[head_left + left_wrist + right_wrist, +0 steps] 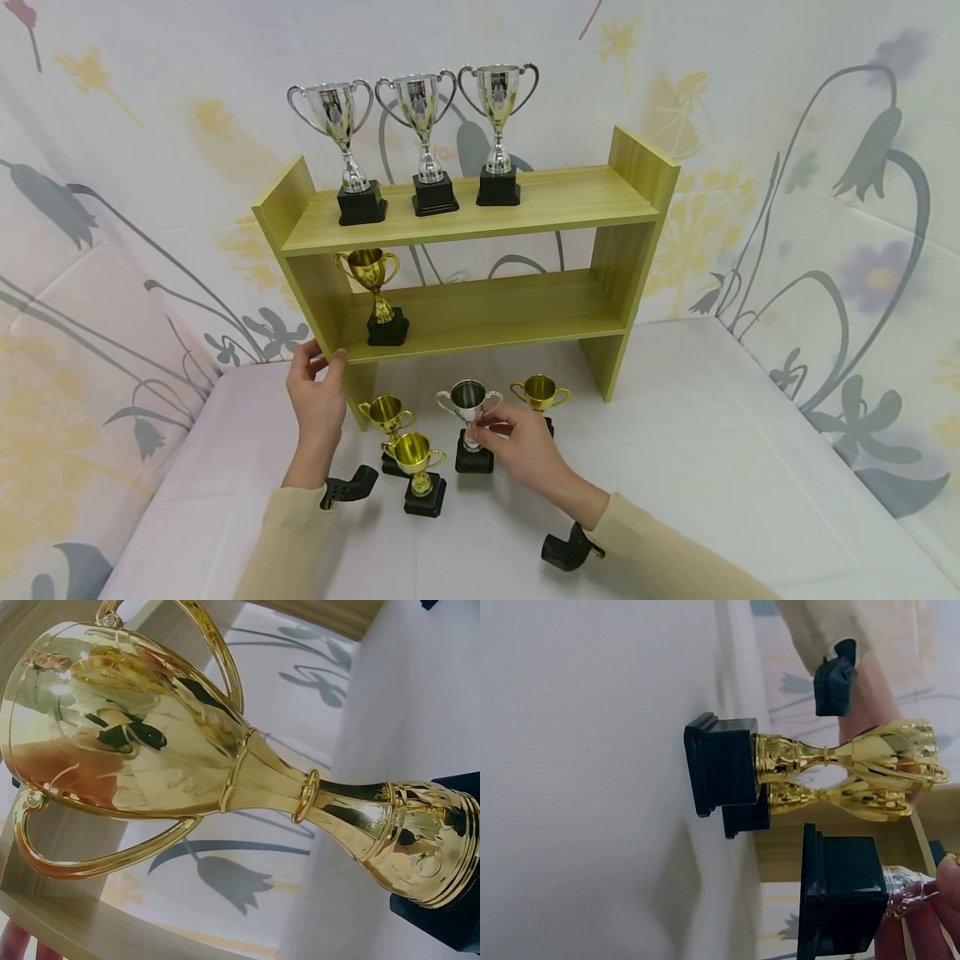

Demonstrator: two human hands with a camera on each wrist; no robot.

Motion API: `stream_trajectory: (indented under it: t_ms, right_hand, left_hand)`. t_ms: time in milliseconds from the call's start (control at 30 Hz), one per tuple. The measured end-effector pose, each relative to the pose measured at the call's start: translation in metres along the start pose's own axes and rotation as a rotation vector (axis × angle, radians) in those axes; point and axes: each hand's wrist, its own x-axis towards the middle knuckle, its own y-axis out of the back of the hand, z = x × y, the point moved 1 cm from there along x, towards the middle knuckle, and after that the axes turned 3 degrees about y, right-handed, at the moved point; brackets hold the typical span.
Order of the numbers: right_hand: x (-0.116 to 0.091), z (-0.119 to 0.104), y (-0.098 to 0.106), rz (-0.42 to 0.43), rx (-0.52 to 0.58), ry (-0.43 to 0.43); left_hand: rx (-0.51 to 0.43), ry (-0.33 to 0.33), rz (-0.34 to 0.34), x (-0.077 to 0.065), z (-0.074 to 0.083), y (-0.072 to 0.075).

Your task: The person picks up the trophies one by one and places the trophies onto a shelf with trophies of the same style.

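My right hand pinches the stem of a small silver trophy cup with a black base. In the right wrist view, that black base appears lifted off the table. My left hand grips the lower left side of a wooden shelf, thumb at its front edge. Between the hands stand two gold trophy cups, a nearer one and one behind it. A gold cup fills the left wrist view. Another gold trophy cup stands partly hidden behind my right hand.
Three larger silver trophies, left, middle and right, stand on the top board. One gold trophy is at the left end of the middle board. A white cloth covers the table; a flower-printed backdrop hangs behind.
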Motion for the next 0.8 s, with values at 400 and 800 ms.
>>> stream_trajectory:
  t_ms: [400, 800]
  right_hand:
    - [-0.004, -0.01, 0.006, -0.005, 0.061, -0.002]
    - [-0.006, -0.014, 0.014, -0.013, 0.101, 0.023]
  left_hand:
    - [0.025, 0.012, 0.001, 0.001, -0.001, 0.0]
    - [0.03, 0.017, -0.003, 0.001, -0.001, 0.0]
